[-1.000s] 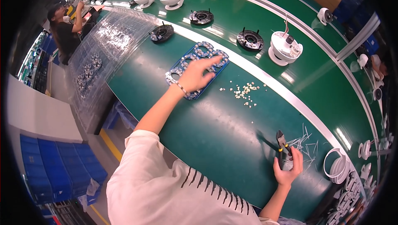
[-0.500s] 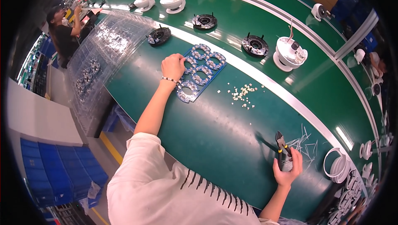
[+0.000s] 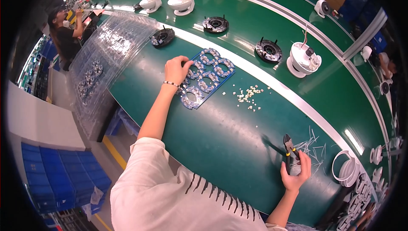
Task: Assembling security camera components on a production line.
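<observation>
My left hand (image 3: 176, 70) is closed at the left edge of a blue circuit board panel (image 3: 219, 83), its fingertips partly hidden. The panel carries several ring-shaped boards with round holes and lies at the far side of the green work table. In my right hand (image 3: 296, 175), at the table's right, are diagonal cutters (image 3: 289, 146) with black and yellow handles. Their jaws point away from me, and my fingers curl round the handles. Small white connectors (image 3: 247, 96) are scattered between the panel and the cutters. Thin white cable-tie offcuts (image 3: 313, 149) lie just beyond the cutters.
Beyond the table a green conveyor carries black round bases (image 3: 268, 51) and white fan-like housings (image 3: 303, 59). Another black base (image 3: 162, 38) sits by the panel. Stacked clear plastic trays (image 3: 114, 39) stand at left, and white rings (image 3: 345, 169) at right. A co-worker (image 3: 66, 35) is far left.
The panel has shifted slightly to the right and turned a little under my left hand. Black bases and white housings on the conveyor have moved right. My right hand with the cutters has barely moved.
</observation>
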A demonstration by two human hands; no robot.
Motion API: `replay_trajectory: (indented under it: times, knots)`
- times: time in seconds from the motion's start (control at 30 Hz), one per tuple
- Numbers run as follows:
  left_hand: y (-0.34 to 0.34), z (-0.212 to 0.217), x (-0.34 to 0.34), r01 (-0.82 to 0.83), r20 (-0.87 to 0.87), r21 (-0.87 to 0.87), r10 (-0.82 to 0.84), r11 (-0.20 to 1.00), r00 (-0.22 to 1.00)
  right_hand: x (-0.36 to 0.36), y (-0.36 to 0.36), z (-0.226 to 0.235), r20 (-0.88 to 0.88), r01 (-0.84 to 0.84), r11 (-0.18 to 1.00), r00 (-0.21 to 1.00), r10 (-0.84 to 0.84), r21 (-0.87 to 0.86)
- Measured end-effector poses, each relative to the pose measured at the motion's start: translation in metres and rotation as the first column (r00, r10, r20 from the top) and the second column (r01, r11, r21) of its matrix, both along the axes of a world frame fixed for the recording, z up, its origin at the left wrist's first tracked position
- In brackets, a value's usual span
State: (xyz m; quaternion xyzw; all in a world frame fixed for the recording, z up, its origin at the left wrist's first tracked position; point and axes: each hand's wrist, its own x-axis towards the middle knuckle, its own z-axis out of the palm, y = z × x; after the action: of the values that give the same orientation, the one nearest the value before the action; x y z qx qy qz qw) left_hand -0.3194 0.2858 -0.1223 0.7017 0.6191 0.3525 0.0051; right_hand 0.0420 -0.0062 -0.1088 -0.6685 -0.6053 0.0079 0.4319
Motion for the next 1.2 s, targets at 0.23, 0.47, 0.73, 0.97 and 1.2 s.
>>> replay_trajectory:
  times: [0.23, 0.47, 0.73, 0.97, 1.2]
  knots:
    - [0.007, -0.01, 0.011, -0.003, -0.021, 0.057, 0.004, 0.998, 1.0, 0.004, -0.003, 0.003, 0.0, 0.011, 1.0, 1.0, -0.011, -0.002]
    - [0.005, -0.013, 0.002, -0.018, 0.052, 0.055, 0.015, 0.998, 0.999, 0.002, -0.002, 0.005, -0.021, 0.01, 0.999, 1.0, -0.009, 0.034]
    - [0.006, -0.013, 0.001, -0.063, 0.083, 0.008, 0.062, 0.998, 0.995, 0.003, -0.005, 0.001, -0.005, 0.0, 0.993, 1.0, 0.001, 0.118]
    - [-0.033, 0.043, 0.086, 0.519, 0.118, 0.216, -0.55, 0.827, 0.827, 0.04, 0.004, 0.032, -0.034, 0.103, 0.977, 0.995, -0.099, 0.188]
    - [-0.041, 0.081, 0.23, 0.941, -0.053, -0.214, -0.965, 0.263, 0.257, 0.138, 0.094, 0.15, 0.605, 0.062, 0.989, 0.786, -0.13, 0.132]
